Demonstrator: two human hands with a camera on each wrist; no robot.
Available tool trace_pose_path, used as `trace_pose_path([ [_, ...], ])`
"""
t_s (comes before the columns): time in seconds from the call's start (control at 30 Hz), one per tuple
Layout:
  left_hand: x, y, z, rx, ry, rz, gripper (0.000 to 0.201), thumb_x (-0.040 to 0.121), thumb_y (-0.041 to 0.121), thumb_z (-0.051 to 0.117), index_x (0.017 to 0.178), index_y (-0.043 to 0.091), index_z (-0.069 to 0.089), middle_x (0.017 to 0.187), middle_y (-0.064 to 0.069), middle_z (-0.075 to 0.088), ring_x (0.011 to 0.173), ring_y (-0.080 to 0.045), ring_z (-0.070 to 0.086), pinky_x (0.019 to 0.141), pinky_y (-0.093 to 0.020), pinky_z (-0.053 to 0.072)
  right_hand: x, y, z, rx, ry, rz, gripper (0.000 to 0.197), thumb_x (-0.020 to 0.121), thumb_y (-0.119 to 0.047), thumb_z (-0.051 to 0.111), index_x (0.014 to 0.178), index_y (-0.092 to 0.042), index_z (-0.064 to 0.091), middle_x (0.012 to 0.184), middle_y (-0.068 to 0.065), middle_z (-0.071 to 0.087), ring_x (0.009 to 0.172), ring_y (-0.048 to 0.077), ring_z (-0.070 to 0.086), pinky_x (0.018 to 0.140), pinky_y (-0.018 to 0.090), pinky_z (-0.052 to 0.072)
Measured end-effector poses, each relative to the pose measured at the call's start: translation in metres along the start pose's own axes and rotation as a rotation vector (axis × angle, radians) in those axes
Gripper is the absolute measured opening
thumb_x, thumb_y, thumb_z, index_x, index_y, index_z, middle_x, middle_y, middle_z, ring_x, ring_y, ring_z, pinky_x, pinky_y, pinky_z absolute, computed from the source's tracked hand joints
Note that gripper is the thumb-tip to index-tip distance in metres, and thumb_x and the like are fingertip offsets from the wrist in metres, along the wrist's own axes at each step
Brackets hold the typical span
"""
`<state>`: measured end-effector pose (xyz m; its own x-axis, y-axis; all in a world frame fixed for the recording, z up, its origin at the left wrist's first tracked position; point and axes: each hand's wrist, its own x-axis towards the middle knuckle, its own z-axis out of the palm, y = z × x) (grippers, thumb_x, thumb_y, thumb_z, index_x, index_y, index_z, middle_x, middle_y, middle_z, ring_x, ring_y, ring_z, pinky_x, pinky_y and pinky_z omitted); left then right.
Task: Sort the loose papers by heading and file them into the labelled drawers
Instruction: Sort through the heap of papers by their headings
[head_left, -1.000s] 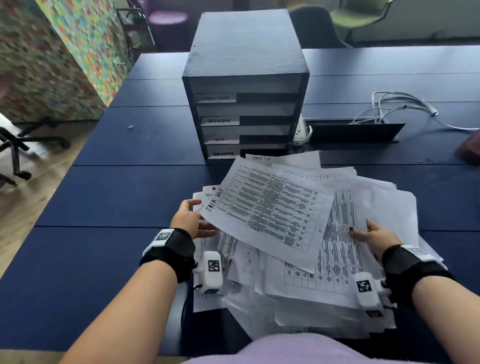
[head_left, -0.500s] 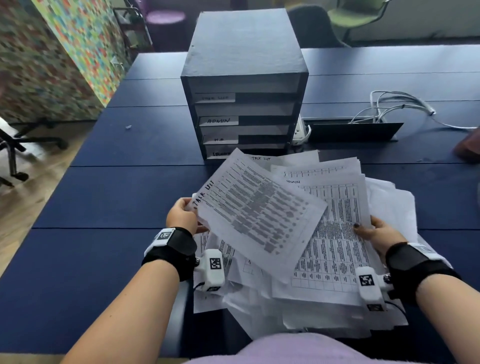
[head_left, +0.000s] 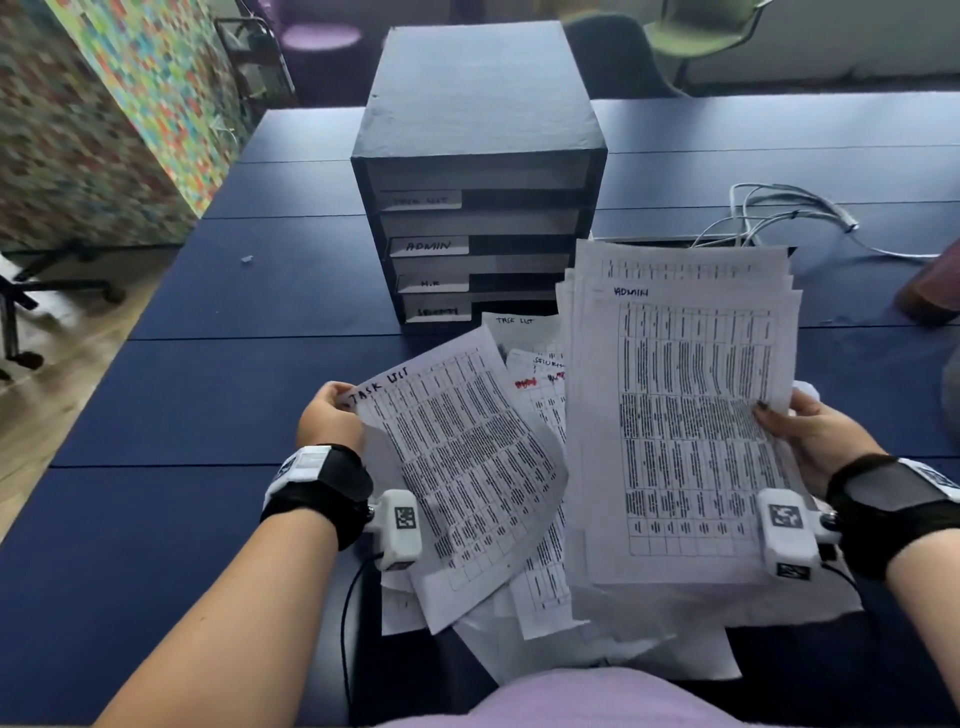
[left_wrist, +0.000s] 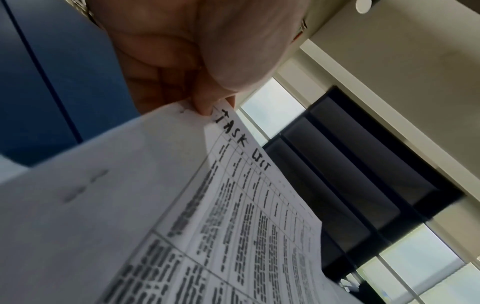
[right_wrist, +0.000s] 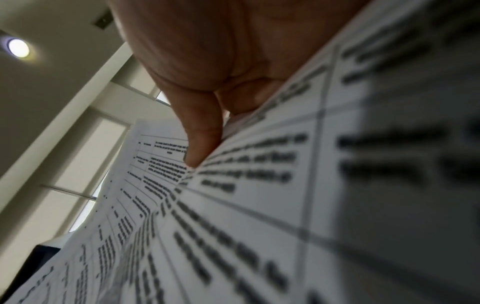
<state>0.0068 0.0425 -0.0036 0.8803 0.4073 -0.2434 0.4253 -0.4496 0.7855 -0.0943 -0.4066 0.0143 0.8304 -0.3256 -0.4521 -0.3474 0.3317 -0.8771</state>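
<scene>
My left hand (head_left: 332, 415) pinches the top corner of a printed sheet headed TASK LIST (head_left: 457, 467), lifted off the heap; the pinch (left_wrist: 207, 107) shows close up in the left wrist view, beside the sheet (left_wrist: 246, 216). My right hand (head_left: 810, 436) grips the right edge of a raised stack of papers (head_left: 685, 426) whose top sheet is headed ADMIN, thumb (right_wrist: 202, 139) pressed on the stack's top sheet (right_wrist: 259, 205). More loose papers (head_left: 540, 395), one headed SECURITY, lie underneath on the table. The dark drawer unit (head_left: 478, 171) stands behind, with labels TASK LIST, ADMIN and two lower ones.
A dark blue table (head_left: 208, 405) carries everything. White cables (head_left: 779, 218) and a dark tray lie at the back right. Office chairs (head_left: 696, 36) stand beyond the far edge, another chair base (head_left: 31, 301) on the floor at left beside a colourful partition.
My left hand has lifted the TASK LIST sheet clear and to the left. My right hand has raised the stack headed ADMIN off the heap, uncovering sheets below.
</scene>
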Motion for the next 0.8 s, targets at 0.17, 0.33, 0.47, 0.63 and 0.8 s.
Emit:
trace_pose_path([
  [0.17,-0.005,0.003,0.022,0.065,-0.044,0.040,0.040,0.077,-0.004,0.033,0.088,0.026,0.058,0.091,0.003,0.065,0.074,-0.023,0.056,0.062,-0.026,0.041,-0.006,-0.006,0.020,0.060,-0.126,0.002,0.029,0.086,0.007,0.043,0.098,-0.013,0.060,0.074,0.004,0.073,0.064,0.016,0.070,0.055,0.030,0.058],
  [0.33,-0.008,0.007,0.036,0.095,-0.122,0.075,0.041,0.081,-0.003,0.036,0.101,0.023,0.060,0.088,0.001,0.063,0.071,-0.021,0.054,0.058,-0.023,0.038,-0.015,-0.010,0.043,0.125,-0.235,-0.004,0.037,0.048,-0.006,0.069,0.084,-0.015,0.071,0.077,0.007,0.073,0.065,0.016,0.070,0.057,0.030,0.058],
  [0.47,-0.012,0.007,0.050,0.076,-0.213,0.130,0.030,0.089,0.009,0.045,0.107,0.025,0.064,0.092,-0.003,0.062,0.063,-0.019,0.052,0.059,-0.023,0.043,-0.003,0.005,0.039,0.112,-0.138,0.034,0.029,0.083,0.008,0.046,0.099,-0.012,0.061,0.075,0.006,0.073,0.062,0.016,0.069,0.056,0.032,0.058],
  [0.63,-0.028,0.010,0.065,-0.119,-0.436,0.131,0.029,0.090,0.000,0.050,0.101,0.020,0.067,0.065,0.009,0.061,0.058,-0.011,0.054,0.062,-0.022,0.044,0.007,0.043,0.030,-0.129,-0.041,0.086,0.077,0.035,-0.032,0.092,0.103,-0.012,0.064,0.072,0.003,0.072,0.059,0.017,0.067,0.056,0.037,0.057],
  [0.8,-0.010,-0.006,0.048,0.068,-0.155,-0.002,0.030,0.086,0.007,0.050,0.108,0.020,0.065,0.106,-0.003,0.065,0.092,-0.026,0.063,0.077,-0.026,0.050,0.019,0.080,0.018,-0.262,0.067,0.104,0.036,0.084,0.010,0.054,0.120,0.004,0.055,0.056,-0.008,0.068,0.048,0.003,0.061,0.052,0.018,0.052],
])
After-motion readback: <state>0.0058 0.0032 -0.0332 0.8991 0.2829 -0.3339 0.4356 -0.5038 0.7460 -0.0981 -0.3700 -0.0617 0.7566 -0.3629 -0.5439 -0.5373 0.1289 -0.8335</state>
